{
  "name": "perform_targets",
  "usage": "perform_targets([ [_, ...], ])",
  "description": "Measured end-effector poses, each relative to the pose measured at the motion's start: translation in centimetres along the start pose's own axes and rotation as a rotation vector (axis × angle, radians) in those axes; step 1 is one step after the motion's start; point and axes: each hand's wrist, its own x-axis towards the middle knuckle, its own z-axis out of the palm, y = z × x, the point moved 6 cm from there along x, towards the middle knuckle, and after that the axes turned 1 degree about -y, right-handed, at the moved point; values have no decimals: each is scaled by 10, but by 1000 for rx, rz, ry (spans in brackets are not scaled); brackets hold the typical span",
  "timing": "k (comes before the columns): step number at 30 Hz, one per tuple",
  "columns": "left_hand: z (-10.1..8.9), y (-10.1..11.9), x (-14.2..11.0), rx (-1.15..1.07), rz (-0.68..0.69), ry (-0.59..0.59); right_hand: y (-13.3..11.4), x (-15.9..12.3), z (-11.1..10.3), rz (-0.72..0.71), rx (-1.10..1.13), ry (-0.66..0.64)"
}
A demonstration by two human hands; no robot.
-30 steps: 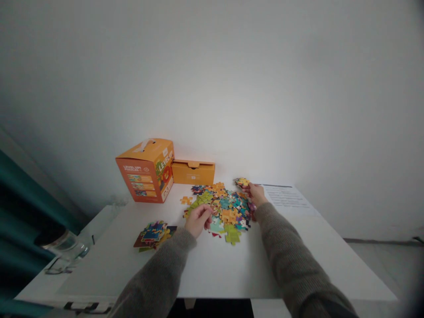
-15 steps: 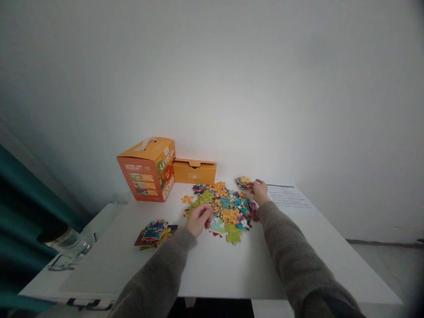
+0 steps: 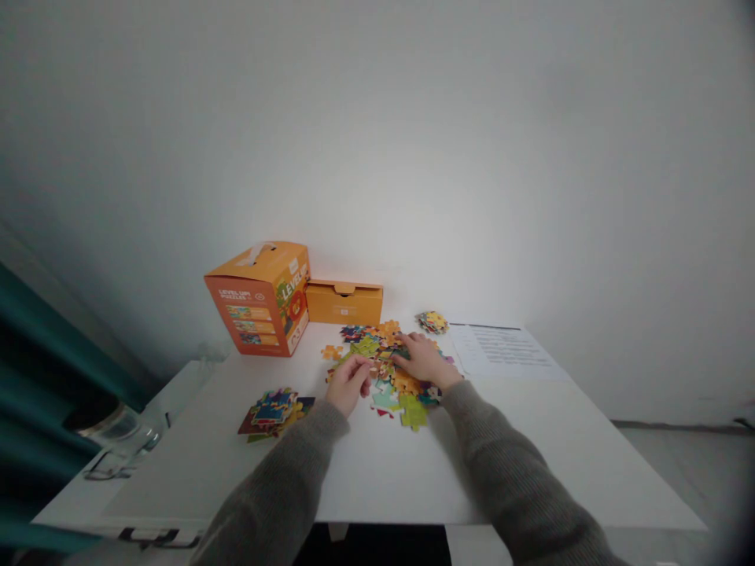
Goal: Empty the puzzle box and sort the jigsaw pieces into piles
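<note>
A loose pile of jigsaw puzzle pieces (image 3: pixel 406 383) in orange, green, teal and dark blue lies mid-table. At the pile's left front edge is my left hand (image 3: pixel 349 384), thumb and fingers pinched together; whatever is between them is hidden. My right hand (image 3: pixel 425 360) reaches over the pile from the right, fingers apart and touching the pieces. Behind it sits a small heap of yellowish puzzle pieces (image 3: pixel 432 321). Another stack of puzzle pieces (image 3: pixel 274 410), blue and brown on top, is left of my left forearm.
An orange puzzle box (image 3: pixel 259 303) with a handle stands back left, beside a smaller orange box (image 3: pixel 344 303) against the wall. A printed paper sheet (image 3: pixel 507 351) lies at the right rear. A glass jar (image 3: pixel 118 428) with a dark lid is at far left.
My right hand has moved left and nearer, from beside the small yellowish heap onto the main pile. My left hand has hardly moved and stays pinched.
</note>
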Motion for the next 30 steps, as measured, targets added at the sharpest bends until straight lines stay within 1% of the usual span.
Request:
perform_targets([
  [2,-4,2,1,-14,28,52,-20,-7,3,-45,-40,11],
  [4,-11,4,2,-28,66,123,-41,-12,10,-138,-20,8],
  [6,-19,5,3,-43,111,202,-60,-17,19,-233,-10,-26],
  [8,-26,6,3,-51,150,265,-72,-19,28,-281,-27,-58],
  [10,-30,6,3,-49,170,296,-79,-20,33,-289,-52,-61],
  [12,-32,5,4,-42,165,300,-82,-19,32,-289,-62,-42],
  [14,-32,3,5,-39,144,295,-82,-19,28,-304,-41,-16],
  [17,-30,-1,7,-26,108,275,-77,-21,17,-313,65,49],
  [19,-29,-3,7,-7,98,262,-69,-21,10,-269,195,119],
  [21,-28,-3,7,13,97,257,-59,-22,6,-156,399,163],
  [22,-26,-2,7,22,93,247,-54,-22,6,-81,535,163],
  [24,-19,-3,6,34,71,181,-48,-25,13,64,842,110],
  [26,-8,-4,4,36,45,61,-48,-29,21,160,1092,29],
  [28,0,-4,2,33,29,-44,-51,-33,24,200,1202,-14],
  [30,4,-3,1,36,27,-82,-54,-34,24,198,1217,-17],
])
